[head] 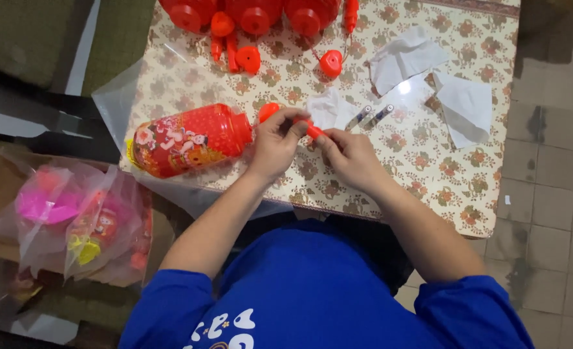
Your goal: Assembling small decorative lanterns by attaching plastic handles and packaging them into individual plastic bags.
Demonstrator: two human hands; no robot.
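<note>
Both of my hands meet over the front of a small table with a flowered cloth (422, 161). My left hand (275, 142) and my right hand (348, 158) together pinch a small red plastic stick-like part (313, 131). A round red cap (268, 110) shows just behind my left hand. Left of it lies a red printed toy lantern (186, 140) on its side, on a clear plastic bag (115, 97). Two small batteries (370, 116) lie just beyond my right hand.
More red lantern bodies and caps (254, 19) crowd the table's far edge, with a loose red cap on a string (330, 64). White tissue pieces (464, 103) lie at the right. On the floor at left, a cardboard box holds bagged pink and yellow toys (73, 220).
</note>
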